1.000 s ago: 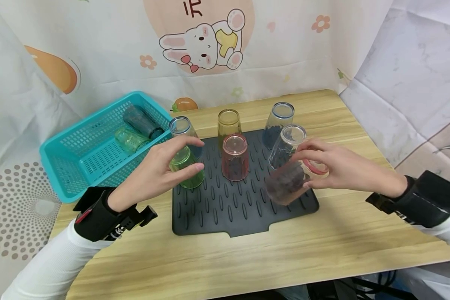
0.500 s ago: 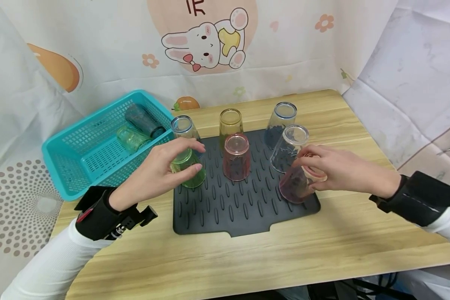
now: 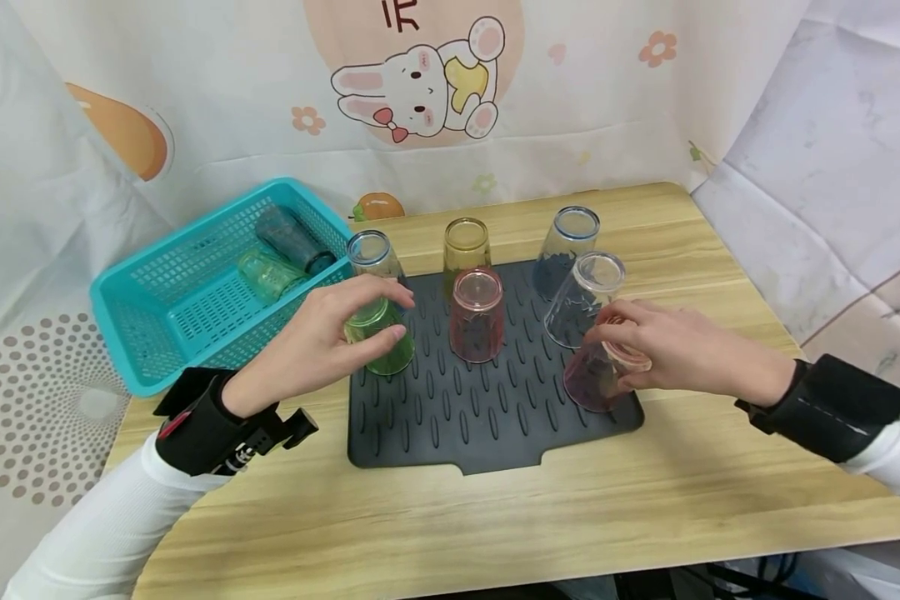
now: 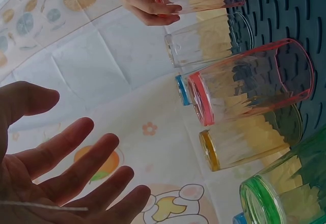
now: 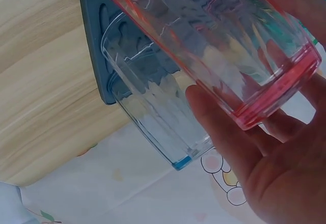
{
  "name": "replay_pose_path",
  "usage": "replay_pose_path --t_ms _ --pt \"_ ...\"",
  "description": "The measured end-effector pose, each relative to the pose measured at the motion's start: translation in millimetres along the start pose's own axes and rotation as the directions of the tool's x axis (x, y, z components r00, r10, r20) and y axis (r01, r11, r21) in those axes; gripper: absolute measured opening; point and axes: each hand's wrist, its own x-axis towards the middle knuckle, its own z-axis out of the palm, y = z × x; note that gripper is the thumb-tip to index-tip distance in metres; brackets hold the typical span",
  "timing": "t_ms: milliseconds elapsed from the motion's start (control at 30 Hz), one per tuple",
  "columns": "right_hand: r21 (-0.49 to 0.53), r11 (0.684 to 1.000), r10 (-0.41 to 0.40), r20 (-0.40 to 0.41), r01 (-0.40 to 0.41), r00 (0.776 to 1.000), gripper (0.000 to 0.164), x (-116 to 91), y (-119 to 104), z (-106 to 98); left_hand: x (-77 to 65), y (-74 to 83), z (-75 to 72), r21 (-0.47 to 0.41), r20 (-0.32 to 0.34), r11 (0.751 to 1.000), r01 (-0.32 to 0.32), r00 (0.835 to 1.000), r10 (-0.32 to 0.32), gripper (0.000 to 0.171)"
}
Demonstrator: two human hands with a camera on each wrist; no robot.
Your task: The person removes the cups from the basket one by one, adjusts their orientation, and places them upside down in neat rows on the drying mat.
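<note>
My right hand (image 3: 667, 346) grips a pink glass (image 3: 591, 382) by its base end, mouth down, at the near right corner of the black ridged drying mat (image 3: 480, 437). In the right wrist view the thumb and fingers lie around the pink glass's thick base (image 5: 277, 89). My left hand (image 3: 318, 342) hovers with fingers spread beside an upturned green glass (image 3: 393, 354); the left wrist view shows a gap between them. A second pink glass (image 3: 477, 325) stands upside down mid-mat. Just behind the held glass is a clear glass (image 3: 573, 308).
Farther back stand a yellow glass (image 3: 466, 250) and two blue-tinted glasses, one at the right (image 3: 565, 254), one behind the green glass (image 3: 375, 257). A turquoise basket (image 3: 157, 258) at the left holds a dark glass (image 3: 292, 237) and a pale green one (image 3: 268, 275), both lying down.
My right hand has lowered and tipped the pink glass more upright, bringing its mouth down to the mat's right corner. The left hand has stayed in place.
</note>
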Motion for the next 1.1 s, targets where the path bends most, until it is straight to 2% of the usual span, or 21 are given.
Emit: replay_pose_path --t_ms 133,233,433,633,767,967,1100 --pt "-0.004 1.000 -0.009 -0.017 0.009 1.000 0.059 -2 0 2 0.0 -1.4 -0.9 -0.031 -0.042 1.000 -0.001 0.999 -0.001 0.026" --pt "0.000 1.000 -0.016 -0.031 0.016 0.999 0.059 -3 -1 3 0.3 -3.1 -2.3 -0.108 -0.082 0.994 0.002 0.997 -0.011 0.024" --pt "0.008 1.000 -0.024 -0.051 0.025 0.998 0.059 -5 -2 4 1.6 -5.8 -6.6 -0.309 -0.162 0.950 0.050 0.981 -0.104 0.018" --pt "0.014 1.000 -0.023 -0.055 0.024 0.998 0.059 -6 -2 4 1.7 -9.0 -13.8 -0.364 -0.246 0.930 0.050 0.958 -0.148 0.016" --pt "0.021 1.000 -0.007 -0.048 0.008 0.999 0.059 -7 -2 5 -0.2 -15.4 -20.1 -0.377 -0.277 0.924 0.057 0.945 -0.172 0.017" --pt "0.032 0.999 0.012 -0.043 -0.010 0.999 0.059 -8 -2 5 -1.6 -27.9 -27.8 -0.407 -0.342 0.910 0.084 0.909 -0.237 0.016" --pt "0.043 0.999 0.032 -0.033 -0.031 0.999 0.058 -8 -1 5 -4.0 -33.2 -30.5 -0.433 -0.367 0.899 0.065 0.898 -0.242 0.016"
